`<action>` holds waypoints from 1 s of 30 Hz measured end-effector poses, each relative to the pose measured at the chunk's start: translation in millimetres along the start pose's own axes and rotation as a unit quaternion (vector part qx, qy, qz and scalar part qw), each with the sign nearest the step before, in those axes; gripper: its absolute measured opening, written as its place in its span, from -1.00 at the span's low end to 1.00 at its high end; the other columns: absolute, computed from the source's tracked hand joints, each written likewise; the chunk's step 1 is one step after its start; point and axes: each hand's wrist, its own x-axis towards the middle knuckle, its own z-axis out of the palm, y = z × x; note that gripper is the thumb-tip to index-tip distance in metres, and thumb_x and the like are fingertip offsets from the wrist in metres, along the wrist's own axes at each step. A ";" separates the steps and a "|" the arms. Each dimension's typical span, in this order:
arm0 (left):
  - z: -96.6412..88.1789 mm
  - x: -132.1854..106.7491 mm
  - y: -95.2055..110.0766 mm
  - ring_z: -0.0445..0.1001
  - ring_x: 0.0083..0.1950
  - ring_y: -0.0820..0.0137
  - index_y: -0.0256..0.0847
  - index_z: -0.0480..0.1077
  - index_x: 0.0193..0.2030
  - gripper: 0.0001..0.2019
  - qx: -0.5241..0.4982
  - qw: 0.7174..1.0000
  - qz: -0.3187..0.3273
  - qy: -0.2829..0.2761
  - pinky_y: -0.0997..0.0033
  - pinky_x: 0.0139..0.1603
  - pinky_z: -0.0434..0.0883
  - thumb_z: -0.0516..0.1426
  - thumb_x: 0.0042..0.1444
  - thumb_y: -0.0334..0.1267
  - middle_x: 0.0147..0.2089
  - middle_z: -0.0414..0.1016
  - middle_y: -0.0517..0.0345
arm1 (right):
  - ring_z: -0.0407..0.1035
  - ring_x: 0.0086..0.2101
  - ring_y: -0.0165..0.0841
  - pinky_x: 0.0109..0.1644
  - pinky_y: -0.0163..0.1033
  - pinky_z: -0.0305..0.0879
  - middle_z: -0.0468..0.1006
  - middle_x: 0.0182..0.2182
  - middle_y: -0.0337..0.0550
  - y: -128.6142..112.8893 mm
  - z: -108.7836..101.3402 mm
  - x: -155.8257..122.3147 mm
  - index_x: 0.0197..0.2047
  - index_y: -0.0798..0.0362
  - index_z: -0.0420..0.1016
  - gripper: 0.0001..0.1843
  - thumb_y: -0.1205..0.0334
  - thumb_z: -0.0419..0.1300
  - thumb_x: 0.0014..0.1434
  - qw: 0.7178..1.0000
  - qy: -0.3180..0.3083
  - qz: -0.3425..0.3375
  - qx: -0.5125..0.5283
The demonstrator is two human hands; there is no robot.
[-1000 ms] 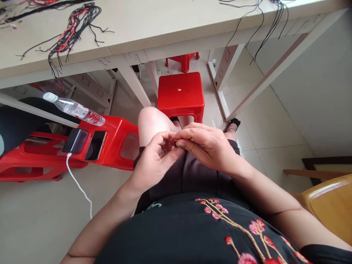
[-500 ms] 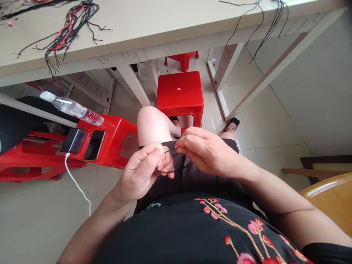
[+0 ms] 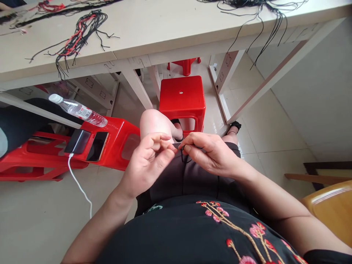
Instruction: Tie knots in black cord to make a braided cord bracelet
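Note:
Both hands meet over my lap, above a dark skirt. My left hand [image 3: 148, 163] is curled, thumb and fingertips pinched at the end of a thin black cord [image 3: 183, 158]. My right hand [image 3: 209, 152] faces it, fingers closed in a pinch on the same cord, which loops down a little between the two hands. Most of the cord is hidden by my fingers.
A beige table [image 3: 154, 29] runs across the top with bundles of red and black cords [image 3: 77, 36] and black cords [image 3: 264, 14] hanging over its edge. A red stool [image 3: 182, 96] stands ahead; a red stool at left [image 3: 115, 132] bears a water bottle [image 3: 78, 110] and phones [image 3: 97, 146].
My hands, held apart with the cord stretched between them half a second ago, have come back together. The view has tilted slightly upward.

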 end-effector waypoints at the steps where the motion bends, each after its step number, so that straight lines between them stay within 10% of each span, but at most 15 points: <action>1: 2.0 0.5 -0.1 0.45 -0.18 0.43 -0.10 0.35 -0.01 -0.72 0.029 0.999 0.025 0.002 0.42 -0.11 0.39 0.16 0.10 -0.28 -0.27 0.47 0.18 | 0.30 -0.46 -0.51 -0.36 -0.42 0.24 0.44 -0.47 -0.23 0.1 0.4 0.7 -0.32 0.10 0.34 -0.86 0.44 -0.01 0.19 1.000 0.005 -0.004 -0.007; 7: 12.1 5.8 0.6 0.47 -0.24 0.43 -0.12 0.48 -0.14 -0.76 0.214 0.962 0.157 0.060 0.45 -0.18 0.42 0.20 0.02 -0.41 -0.22 0.53 0.17 | 0.20 -0.49 -0.47 -0.40 -0.38 0.17 0.32 -0.53 -0.25 3.2 3.0 3.9 -0.40 0.07 0.27 -0.86 0.41 -0.02 0.18 0.995 0.036 -0.046 -0.076; 17: 16.5 17.3 -2.5 0.43 -0.30 0.35 -0.17 0.48 -0.35 -0.85 0.366 0.912 0.166 0.082 0.40 -0.24 0.35 0.10 -0.01 -0.44 -0.37 0.50 0.13 | 0.07 -0.55 -0.41 -0.42 -0.28 0.09 0.24 -0.61 -0.23 7.6 3.5 11.9 -0.51 0.07 0.26 -0.80 0.38 -0.04 0.13 0.966 -0.004 -0.067 -0.248; 24: 19.6 17.9 -2.9 0.32 -0.49 0.46 -0.21 0.32 -0.55 -0.89 0.282 0.953 0.103 0.035 0.46 -0.45 0.27 0.10 -0.10 -0.47 -0.55 0.36 0.22 | 0.08 -0.56 -0.47 -0.46 -0.34 0.08 0.20 -0.64 -0.30 17.0 11.9 5.7 -0.58 0.05 0.19 -0.83 0.46 -0.02 -0.04 0.992 0.053 -0.081 -0.076; 30: 16.2 22.6 -2.1 0.32 -0.46 0.47 -0.22 0.33 -0.54 -0.91 0.141 0.987 0.037 0.070 0.47 -0.43 0.26 0.11 -0.09 -0.45 -0.52 0.37 0.22 | 0.29 -0.42 -0.47 -0.34 -0.34 0.26 0.41 -0.42 -0.22 15.3 23.2 0.2 -0.32 0.06 0.32 -0.97 0.31 0.10 0.12 0.966 0.066 0.104 0.229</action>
